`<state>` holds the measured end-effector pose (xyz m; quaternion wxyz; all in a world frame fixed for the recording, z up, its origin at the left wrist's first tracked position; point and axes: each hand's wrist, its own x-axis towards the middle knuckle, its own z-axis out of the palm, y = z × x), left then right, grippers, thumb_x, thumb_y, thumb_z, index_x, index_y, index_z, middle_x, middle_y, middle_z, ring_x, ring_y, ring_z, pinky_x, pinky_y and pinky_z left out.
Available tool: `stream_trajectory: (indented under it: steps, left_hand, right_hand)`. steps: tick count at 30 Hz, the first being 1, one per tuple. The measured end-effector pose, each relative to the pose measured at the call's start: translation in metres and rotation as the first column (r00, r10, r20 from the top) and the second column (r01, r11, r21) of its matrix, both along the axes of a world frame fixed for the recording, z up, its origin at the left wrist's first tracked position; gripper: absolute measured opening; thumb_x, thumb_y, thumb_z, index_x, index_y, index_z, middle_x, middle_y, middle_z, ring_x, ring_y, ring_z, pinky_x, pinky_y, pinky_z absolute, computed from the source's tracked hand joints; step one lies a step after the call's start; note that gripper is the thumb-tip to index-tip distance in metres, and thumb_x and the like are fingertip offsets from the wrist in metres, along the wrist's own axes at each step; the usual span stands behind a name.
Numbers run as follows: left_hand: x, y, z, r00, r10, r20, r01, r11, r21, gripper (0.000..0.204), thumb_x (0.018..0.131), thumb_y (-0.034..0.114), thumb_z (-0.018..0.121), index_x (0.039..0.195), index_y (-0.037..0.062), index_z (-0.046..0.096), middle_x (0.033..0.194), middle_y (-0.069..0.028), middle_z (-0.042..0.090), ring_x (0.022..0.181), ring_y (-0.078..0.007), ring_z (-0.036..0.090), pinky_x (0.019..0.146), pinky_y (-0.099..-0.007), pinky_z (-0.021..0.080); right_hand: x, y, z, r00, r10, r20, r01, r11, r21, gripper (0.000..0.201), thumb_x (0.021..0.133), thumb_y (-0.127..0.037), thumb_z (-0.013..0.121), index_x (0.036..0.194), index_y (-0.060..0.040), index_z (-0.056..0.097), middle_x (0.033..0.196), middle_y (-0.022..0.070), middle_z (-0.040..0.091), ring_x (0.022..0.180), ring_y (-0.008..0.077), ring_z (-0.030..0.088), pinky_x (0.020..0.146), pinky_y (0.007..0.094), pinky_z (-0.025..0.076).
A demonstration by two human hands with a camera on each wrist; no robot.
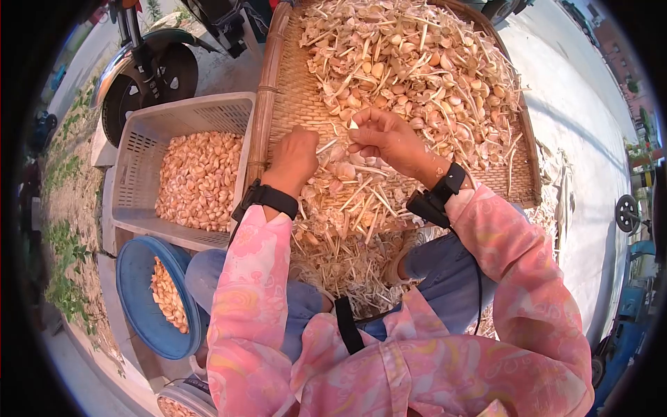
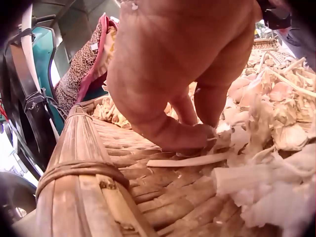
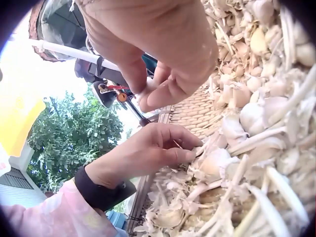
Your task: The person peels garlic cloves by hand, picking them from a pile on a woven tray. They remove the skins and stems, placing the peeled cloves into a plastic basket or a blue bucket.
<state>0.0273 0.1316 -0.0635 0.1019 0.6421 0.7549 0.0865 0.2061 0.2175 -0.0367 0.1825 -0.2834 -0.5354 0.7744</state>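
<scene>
Over the near part of a woven tray (image 1: 288, 104), my right hand (image 1: 389, 139) pinches a pale garlic clove (image 1: 353, 125) between thumb and fingertips. In the right wrist view the clove (image 3: 147, 88) is mostly covered by the fingers. To its left, my left hand (image 1: 295, 154) is low over the tray, fingers bent downward. Its fingertips reach the weave beside loose garlic skins (image 2: 237, 140) and a thin dry stem (image 2: 187, 161); I cannot tell whether they grip anything. A large heap of garlic cloves and skins (image 1: 431, 76) fills the tray's far side.
Left of the tray stands a plastic crate (image 1: 139, 177) of cloves, with a blue basin (image 1: 135, 299) holding more below it. A bucket (image 1: 198, 393) of cloves is at the bottom. Husks and stems (image 1: 354, 267) lie between the knees. A wheel (image 1: 174, 69) stands behind the crate.
</scene>
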Motion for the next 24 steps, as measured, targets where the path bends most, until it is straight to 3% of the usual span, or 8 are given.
stream_trajectory:
  steps: [2, 7, 9, 12, 13, 16, 20, 24]
  left_hand:
    - [0.004, -0.002, -0.003, 1.0, -0.014, 0.004, 0.014, 0.999, 0.034, 0.019, 0.07, -0.002, 0.055, 0.089, -0.0004, 0.06, 0.089, -0.0219, 0.058, 0.084, -0.0364, 0.058, 0.07, -0.0423, 0.047]
    - [0.001, -0.021, -0.001, 0.962, 0.071, 0.265, -0.095, 0.992, 0.082, 0.016, 0.071, 0.0, 0.059, 0.087, -0.0015, 0.059, 0.078, -0.0185, 0.06, 0.078, -0.0319, 0.06, 0.064, -0.0383, 0.048]
    - [-0.002, -0.029, -0.003, 0.836, 0.168, 0.522, -0.248, 0.965, 0.086, 0.014, 0.073, 0.002, 0.061, 0.087, -0.002, 0.059, 0.074, -0.0152, 0.06, 0.071, -0.0266, 0.061, 0.061, -0.0344, 0.048]
    - [-0.002, -0.047, 0.019, 0.401, 0.284, 0.871, -0.326, 0.933, -0.154, 0.015, 0.076, 0.006, 0.065, 0.086, -0.0019, 0.058, 0.072, -0.008, 0.06, 0.063, -0.0147, 0.058, 0.056, -0.0259, 0.046]
    - [0.0, -0.055, 0.02, 0.331, 0.249, 0.91, -0.337, 0.932, -0.132, 0.012, 0.078, 0.006, 0.064, 0.085, -0.0008, 0.057, 0.073, -0.0039, 0.06, 0.061, -0.0078, 0.056, 0.053, -0.0201, 0.043]
    - [0.018, -0.082, 0.054, 0.072, 0.236, 0.969, -0.398, 0.898, -0.189, 0.012, 0.08, 0.007, 0.064, 0.086, 0.002, 0.056, 0.073, -0.0028, 0.059, 0.06, -0.0082, 0.054, 0.053, -0.0191, 0.044]
    - [0.029, -0.118, 0.059, -0.065, 0.176, 0.982, -0.4, 0.897, -0.187, 0.012, 0.08, 0.009, 0.064, 0.085, 0.0031, 0.055, 0.073, -0.0023, 0.059, 0.062, -0.0074, 0.054, 0.054, -0.0179, 0.043]
    - [0.04, -0.147, 0.059, -0.17, 0.174, 0.97, -0.435, 0.87, -0.233, 0.013, 0.08, 0.009, 0.064, 0.089, 0.003, 0.056, 0.074, -0.0014, 0.059, 0.065, -0.0073, 0.054, 0.058, -0.0185, 0.042]
  right_hand:
    - [0.011, -0.008, 0.007, 0.986, -0.019, -0.164, -0.02, 0.972, -0.233, 0.013, 0.086, -0.009, 0.057, 0.096, -0.0038, 0.054, 0.088, 0.005, 0.061, 0.077, 0.0141, 0.064, 0.061, 0.0209, 0.051]
    - [0.023, -0.029, 0.023, 0.923, -0.004, -0.386, -0.154, 0.913, -0.378, 0.016, 0.087, -0.008, 0.055, 0.102, -0.0029, 0.052, 0.09, 0.0049, 0.06, 0.08, 0.0138, 0.063, 0.066, 0.0204, 0.052]
    - [0.028, -0.054, 0.051, 0.873, 0.027, -0.486, -0.211, 0.921, -0.328, 0.016, 0.087, -0.008, 0.055, 0.102, -0.0022, 0.052, 0.091, 0.006, 0.06, 0.08, 0.0132, 0.063, 0.067, 0.0207, 0.052]
    - [0.036, -0.106, 0.121, 0.608, 0.217, -0.764, -0.481, 0.866, -0.138, 0.018, 0.083, -0.003, 0.059, 0.099, 0.002, 0.052, 0.09, 0.0122, 0.059, 0.082, 0.0164, 0.061, 0.07, 0.0247, 0.051]
    - [0.036, -0.115, 0.137, 0.517, 0.251, -0.818, -0.484, 0.875, -0.037, 0.016, 0.082, -0.004, 0.06, 0.095, 0.003, 0.054, 0.087, 0.0145, 0.059, 0.08, 0.0184, 0.061, 0.069, 0.0261, 0.051]
    - [0.033, -0.136, 0.167, 0.357, 0.269, -0.894, -0.397, 0.911, 0.116, 0.013, 0.078, -0.004, 0.065, 0.082, 0.0062, 0.059, 0.081, 0.0212, 0.057, 0.072, 0.0245, 0.06, 0.063, 0.0303, 0.049]
    - [0.032, -0.182, 0.185, 0.39, -0.148, -0.909, -0.293, 0.916, -0.275, 0.007, 0.073, 0.007, 0.065, 0.079, 0.0061, 0.065, 0.082, 0.028, 0.06, 0.061, 0.0246, 0.064, 0.055, 0.0236, 0.055]
    - [0.023, -0.183, 0.18, 0.377, -0.118, -0.919, -0.332, 0.909, -0.252, 0.004, 0.074, 0.008, 0.064, 0.078, 0.008, 0.064, 0.082, 0.0306, 0.059, 0.06, 0.0247, 0.064, 0.055, 0.0235, 0.055]
